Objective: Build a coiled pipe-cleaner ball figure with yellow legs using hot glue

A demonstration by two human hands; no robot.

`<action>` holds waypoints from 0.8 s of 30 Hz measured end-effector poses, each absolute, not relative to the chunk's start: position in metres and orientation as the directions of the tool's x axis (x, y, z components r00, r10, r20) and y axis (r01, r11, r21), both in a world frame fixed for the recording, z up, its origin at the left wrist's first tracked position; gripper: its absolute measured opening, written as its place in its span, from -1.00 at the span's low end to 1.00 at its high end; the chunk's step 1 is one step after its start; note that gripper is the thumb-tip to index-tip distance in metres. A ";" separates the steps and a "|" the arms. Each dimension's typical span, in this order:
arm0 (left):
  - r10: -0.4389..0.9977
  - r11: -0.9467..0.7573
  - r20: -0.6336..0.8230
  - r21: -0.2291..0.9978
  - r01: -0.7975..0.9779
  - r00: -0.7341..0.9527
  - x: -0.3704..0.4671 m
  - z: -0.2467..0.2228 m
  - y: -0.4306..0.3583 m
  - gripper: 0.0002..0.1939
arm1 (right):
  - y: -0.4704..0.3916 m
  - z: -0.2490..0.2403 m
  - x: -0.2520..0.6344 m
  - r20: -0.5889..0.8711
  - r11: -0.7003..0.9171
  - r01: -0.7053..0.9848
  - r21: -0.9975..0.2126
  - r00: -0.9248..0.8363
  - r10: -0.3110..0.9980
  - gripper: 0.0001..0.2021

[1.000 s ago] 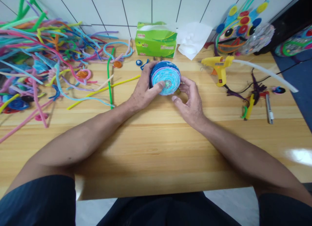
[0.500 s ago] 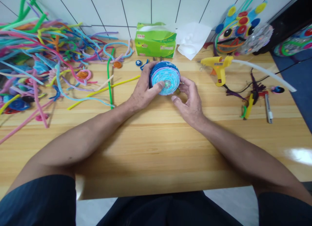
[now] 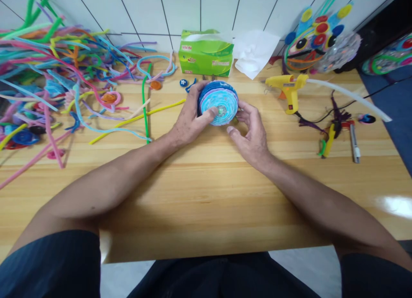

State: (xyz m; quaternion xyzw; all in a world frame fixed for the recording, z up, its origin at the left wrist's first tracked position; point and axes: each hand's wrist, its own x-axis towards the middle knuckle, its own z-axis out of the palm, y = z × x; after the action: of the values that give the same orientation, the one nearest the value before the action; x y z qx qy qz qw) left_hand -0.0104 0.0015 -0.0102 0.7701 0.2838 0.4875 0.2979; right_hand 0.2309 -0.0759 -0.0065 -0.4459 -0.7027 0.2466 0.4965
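L hand [image 3: 189,121] on blue coil [image 3: 223,98], unchgd

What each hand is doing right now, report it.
Left hand: closed on the blue coiled disc.
Right hand: partly open beside the disc; contact unclear.

Desk [image 3: 206,195], far side up against the wall [image 3: 219,10]. Far-left corner: pipe cleaner pile [image 3: 64,60], running down the left side. Right of the pile, two loose ones cross: straight upright one [image 3: 144,103] and long slanted one [image 3: 128,123]. Far edge, middle: tissue pack [image 3: 206,55], loose sheet [image 3: 254,53] just right of it. Button [image 3: 183,82] near the pack's front-left. Coiled disc [image 3: 220,103] in front of the pack. Far-right corner: bottle figure [image 3: 310,47]. Glue gun [image 3: 289,90] in front of it, glue stick [image 3: 354,96] out the back, toward right edge. Cutter [image 3: 355,143] closer to near side.
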 end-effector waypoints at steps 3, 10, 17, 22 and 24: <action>0.715 -0.679 0.601 0.718 0.152 0.357 -0.009 -0.013 0.003 -0.24 | -0.076 -0.006 0.231 0.471 0.475 0.377 -0.795 -0.107 0.875 -0.35; 0.722 -0.668 0.578 0.725 0.167 0.379 -0.010 -0.007 0.000 -0.23 | -0.077 -0.006 0.231 0.467 0.470 0.364 -0.804 -0.102 0.878 -0.34; 0.746 -0.634 0.544 0.756 0.161 0.383 -0.012 -0.009 0.002 -0.22 | -0.077 -0.005 0.232 0.453 0.460 0.366 -0.809 -0.111 0.885 -0.32; 0.751 -0.630 0.535 0.755 0.179 0.387 -0.013 -0.010 0.004 -0.21 | -0.077 -0.004 0.231 0.461 0.465 0.382 -0.799 -0.109 0.881 -0.33; 0.756 -0.629 0.534 0.753 0.194 0.377 -0.013 -0.010 0.003 -0.21 | -0.076 -0.004 0.231 0.459 0.465 0.380 -0.800 -0.112 0.881 -0.33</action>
State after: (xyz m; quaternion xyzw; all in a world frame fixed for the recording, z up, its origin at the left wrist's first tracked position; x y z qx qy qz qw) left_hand -0.0127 0.0026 -0.0099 0.7731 0.3073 0.4656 0.3018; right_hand 0.2314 -0.0765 -0.0041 -0.4499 -0.7006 0.2550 0.4916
